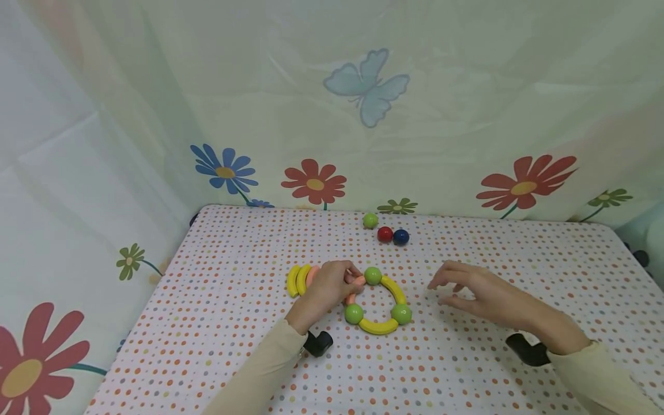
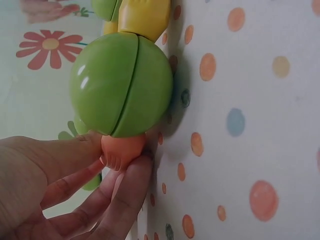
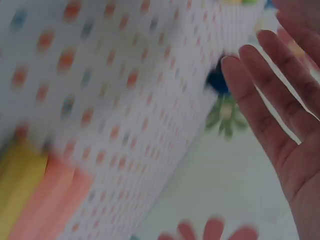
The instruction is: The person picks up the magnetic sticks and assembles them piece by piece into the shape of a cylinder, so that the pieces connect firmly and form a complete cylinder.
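My left hand [image 1: 328,288] pinches a salmon-orange curved piece [image 2: 122,150] on the left side of a ring of toy parts. Its thumb and fingers close around that piece beside a green ball [image 2: 121,85]. The ring also has green balls [image 1: 402,314] at its joints and two yellow curved pieces [image 1: 378,327]. Part of the orange side is covered by the left fingers. To the right of the ring, my right hand [image 1: 482,295] hovers above the table, fingers loosely extended and holding nothing.
Left of the left hand lie two loose yellow curved pieces [image 1: 293,281] and a partly covered orange piece [image 1: 312,275]. Toward the back sit a green ball [image 1: 370,220], a red ball [image 1: 385,234] and a blue ball [image 1: 401,237]. A flowered curtain [image 1: 441,132] hangs behind the dotted tabletop [image 1: 233,248].
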`<state>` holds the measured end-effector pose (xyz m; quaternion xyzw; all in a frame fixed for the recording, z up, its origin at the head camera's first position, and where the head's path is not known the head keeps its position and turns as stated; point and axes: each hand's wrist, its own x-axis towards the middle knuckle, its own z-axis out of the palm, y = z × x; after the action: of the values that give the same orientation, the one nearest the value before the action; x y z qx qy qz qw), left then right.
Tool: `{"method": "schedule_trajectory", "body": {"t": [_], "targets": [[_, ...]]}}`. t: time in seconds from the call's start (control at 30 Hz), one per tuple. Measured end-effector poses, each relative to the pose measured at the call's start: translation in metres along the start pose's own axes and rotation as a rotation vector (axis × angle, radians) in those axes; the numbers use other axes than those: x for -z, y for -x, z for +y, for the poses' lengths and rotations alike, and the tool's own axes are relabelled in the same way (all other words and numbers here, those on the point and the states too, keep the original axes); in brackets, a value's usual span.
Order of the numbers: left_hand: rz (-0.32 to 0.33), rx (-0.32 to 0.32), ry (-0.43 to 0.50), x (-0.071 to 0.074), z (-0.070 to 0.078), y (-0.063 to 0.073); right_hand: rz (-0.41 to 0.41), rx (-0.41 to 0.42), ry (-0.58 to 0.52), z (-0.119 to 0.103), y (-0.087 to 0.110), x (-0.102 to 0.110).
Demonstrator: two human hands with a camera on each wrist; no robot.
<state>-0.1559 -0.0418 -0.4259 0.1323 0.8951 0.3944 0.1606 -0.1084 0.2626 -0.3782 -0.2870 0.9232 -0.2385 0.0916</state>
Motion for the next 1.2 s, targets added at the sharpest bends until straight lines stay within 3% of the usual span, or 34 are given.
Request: {"method": "schedule_trajectory", "body": {"t": [0.13,0.3,0.4,0.6,0.77,0.9,1.1,1.2], "targets": [[-0.002,-0.003,0.021,-0.001,-0.001,0.0,0.045,-0.113,0.054,0.04,0.029,0.015],[0.007,0.005,0.021,-0.003,-0.002,0.001,0.01,-0.265,0.04,0.08,0.058,0.02],[0.012,0.014,0.021,-0.003,-0.002,0.001,0.004,-0.322,0.034,0.094,0.065,0.02],[0.009,-0.011,0.032,-0.002,-0.003,0.002,0.018,-0.338,0.056,0.106,0.064,0.017],[0.016,-0.026,0.042,-0.001,-0.004,0.004,0.006,-0.309,0.069,0.108,0.057,0.017],[0.023,-0.023,0.019,0.0,-0.004,0.004,0.07,-0.24,0.092,0.099,0.047,0.017],[0.014,0.002,0.017,-0.001,-0.003,0.002,0.247,-0.043,0.106,0.057,0.01,0.018],[0.013,0.001,0.015,-0.002,-0.002,0.002,0.33,0.048,0.062,0.028,-0.013,0.019]]}}
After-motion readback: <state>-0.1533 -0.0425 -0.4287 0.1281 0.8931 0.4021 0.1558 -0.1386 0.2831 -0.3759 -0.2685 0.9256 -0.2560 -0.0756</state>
